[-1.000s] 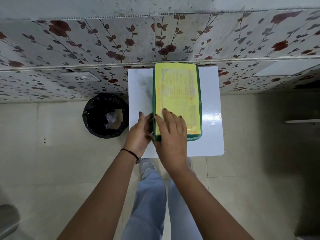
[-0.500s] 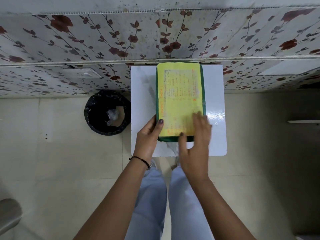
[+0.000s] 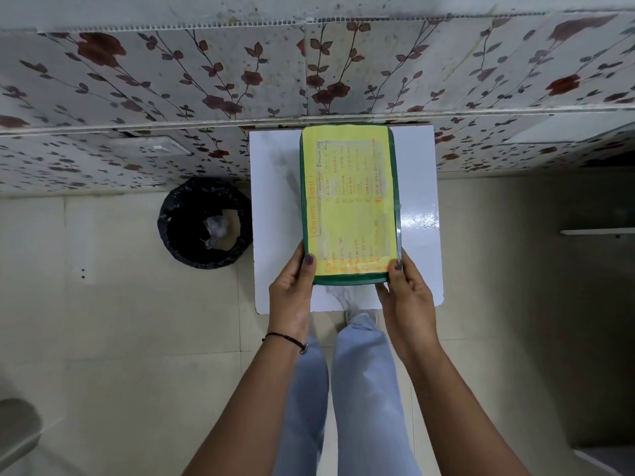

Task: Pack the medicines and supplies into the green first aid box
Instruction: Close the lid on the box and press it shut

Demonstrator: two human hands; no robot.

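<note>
The green first aid box (image 3: pixel 348 201) lies closed on a small white table (image 3: pixel 275 207). Its lid carries a yellow sheet with orange handwritten lines. My left hand (image 3: pixel 292 290) grips the box's near left corner, thumb on top of the lid. My right hand (image 3: pixel 405 290) grips the near right corner the same way. No medicines or supplies show outside the box; its inside is hidden by the lid.
A black bin (image 3: pixel 205 223) with a black liner stands on the tiled floor just left of the table. A wall with a floral pattern (image 3: pixel 240 80) runs behind the table. My legs in light jeans (image 3: pixel 357 389) are below the table's near edge.
My right hand moved from the lid's near left part across to the near right corner. My left hand kept hold of the near left corner. The box stayed in place.
</note>
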